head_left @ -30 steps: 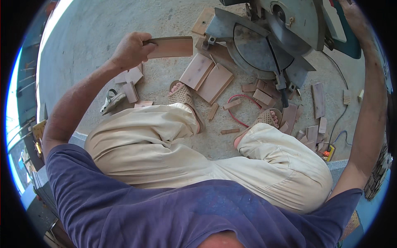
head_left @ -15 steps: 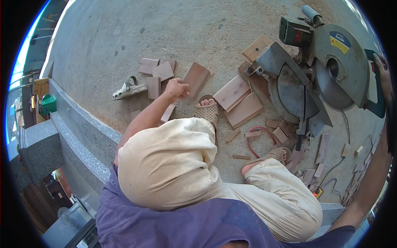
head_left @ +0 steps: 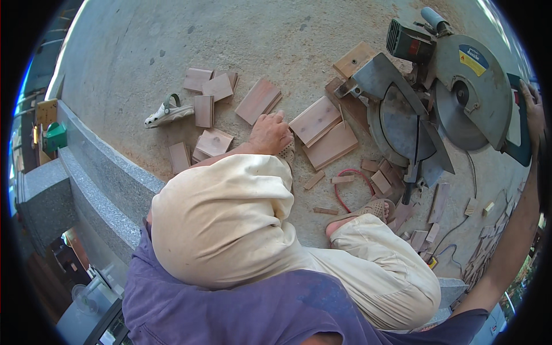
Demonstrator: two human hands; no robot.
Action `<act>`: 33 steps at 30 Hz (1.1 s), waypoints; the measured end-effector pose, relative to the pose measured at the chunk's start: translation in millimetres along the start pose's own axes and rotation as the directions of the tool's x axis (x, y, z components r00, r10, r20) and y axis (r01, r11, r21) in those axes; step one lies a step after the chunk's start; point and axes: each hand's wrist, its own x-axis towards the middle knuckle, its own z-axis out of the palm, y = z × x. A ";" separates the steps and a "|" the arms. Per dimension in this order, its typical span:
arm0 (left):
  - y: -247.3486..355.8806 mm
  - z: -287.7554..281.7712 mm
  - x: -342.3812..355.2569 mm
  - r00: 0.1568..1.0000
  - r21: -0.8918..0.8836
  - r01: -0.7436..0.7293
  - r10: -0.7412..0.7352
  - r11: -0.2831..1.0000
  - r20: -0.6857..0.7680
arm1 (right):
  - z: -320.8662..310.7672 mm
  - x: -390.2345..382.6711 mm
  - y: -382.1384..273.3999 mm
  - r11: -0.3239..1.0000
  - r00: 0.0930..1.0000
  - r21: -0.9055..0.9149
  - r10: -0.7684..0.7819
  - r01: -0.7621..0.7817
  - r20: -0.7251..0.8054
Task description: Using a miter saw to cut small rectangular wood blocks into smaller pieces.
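My right hand (head_left: 533, 106) is wrapped round the dark green handle (head_left: 518, 123) of a miter saw (head_left: 471, 86) at the far right. Its blade is raised above the round saw table (head_left: 399, 123). My left hand (head_left: 270, 135) is over my left shoe, just past the knee, with its fingers loosely bent and nothing visible in it. Just beyond that hand lies a reddish wooden block (head_left: 258, 100). To its right, two wider wooden blocks (head_left: 316, 121) lie overlapped on the concrete.
Several more wooden blocks (head_left: 214, 142) and a pale clog (head_left: 169, 112) lie to the left. Small offcuts (head_left: 390, 178), a red hose loop (head_left: 339, 198) and a cord (head_left: 474, 175) are around the saw's base and my right foot. A stone step (head_left: 109, 149) runs along the left.
My left hand has moved right, away from the reddish block, to a spot over my left shoe. My right hand remains on the saw handle. The view has shifted slightly.
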 end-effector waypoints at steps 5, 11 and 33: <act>34.4 18.4 18.8 0.909 -0.085 -0.272 0.285 0.959 0.305 | 1.5 37.3 79.1 0.969 0.995 -0.249 -0.036 0.011 -0.096; 44.7 21.0 18.1 0.987 0.050 -0.122 0.116 0.991 0.112 | -2.3 43.8 74.4 0.977 0.999 -0.211 0.024 -0.033 -0.047; -19.4 -2.8 -87.8 0.805 -0.444 0.483 -0.583 0.755 -0.115 | 27.2 8.7 -1.2 0.989 0.992 -0.097 -0.110 0.115 0.058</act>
